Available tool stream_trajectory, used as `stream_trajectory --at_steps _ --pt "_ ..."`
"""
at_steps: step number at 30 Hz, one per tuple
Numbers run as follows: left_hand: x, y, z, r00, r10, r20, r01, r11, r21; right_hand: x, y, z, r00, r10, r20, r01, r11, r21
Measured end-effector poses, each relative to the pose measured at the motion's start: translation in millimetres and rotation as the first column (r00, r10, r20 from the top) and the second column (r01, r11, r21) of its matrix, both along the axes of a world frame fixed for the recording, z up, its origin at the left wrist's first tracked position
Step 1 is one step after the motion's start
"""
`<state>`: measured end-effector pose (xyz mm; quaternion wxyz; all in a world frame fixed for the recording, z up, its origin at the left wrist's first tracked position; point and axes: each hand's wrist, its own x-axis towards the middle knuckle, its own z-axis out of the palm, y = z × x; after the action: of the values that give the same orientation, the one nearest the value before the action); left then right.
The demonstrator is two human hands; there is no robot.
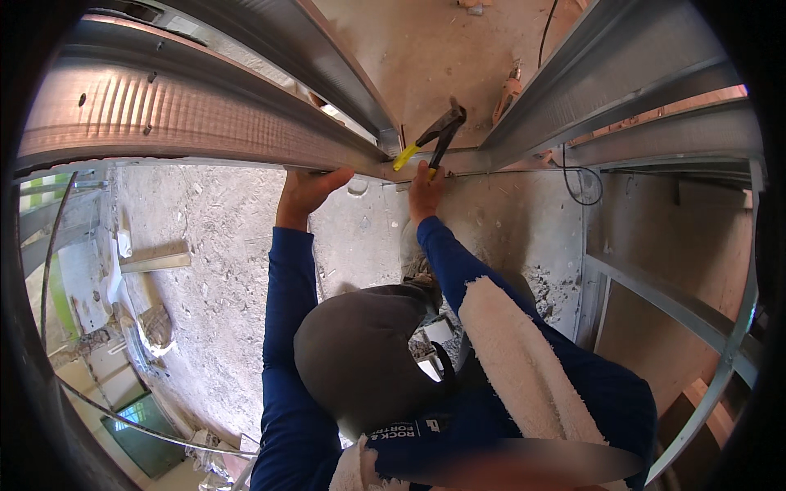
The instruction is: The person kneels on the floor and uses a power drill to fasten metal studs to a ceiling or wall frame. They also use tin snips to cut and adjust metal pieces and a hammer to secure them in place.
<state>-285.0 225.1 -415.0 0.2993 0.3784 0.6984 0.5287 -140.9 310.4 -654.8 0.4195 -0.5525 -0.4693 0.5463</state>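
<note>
Head view: upper centre, right hand [426, 195] had fingers curled round one pincers [449, 125] handle; left hand's [308, 195] closure on beam [221, 106] unclear; one-handle hold could've slipped.

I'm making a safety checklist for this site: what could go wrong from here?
The right hand seems to hold the pliers near the end of one handle, with the handles spread apart, so they might slip or drop.

The left hand is bare against the lower edge of the metal channel; a sharp edge could cut it.

The loose cable loop hanging from the frame on the right might snag an arm.
</note>
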Motion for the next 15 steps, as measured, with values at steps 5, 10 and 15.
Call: stream_trajectory --at_steps 5,10,15 --pt "-1.9 -2.9 -0.8 1.0 -0.027 0.007 0.027 0.998 -0.057 -13.5 -18.6 -5.3 0.965 0.004 -0.263 -0.109 0.916 -0.387" --pt "0.5 -2.6 -5.2 0.999 0.025 0.023 -0.025 0.999 0.019 0.8 -1.9 8.0 0.959 0.249 -0.139 -0.276 0.932 -0.236" --pt "0.9 -4.9 -2.9 1.0 0.021 0.008 -0.02 0.993 -0.12 50.2 34.1 54.1 0.821 0.549 0.155 -0.562 0.826 0.051"
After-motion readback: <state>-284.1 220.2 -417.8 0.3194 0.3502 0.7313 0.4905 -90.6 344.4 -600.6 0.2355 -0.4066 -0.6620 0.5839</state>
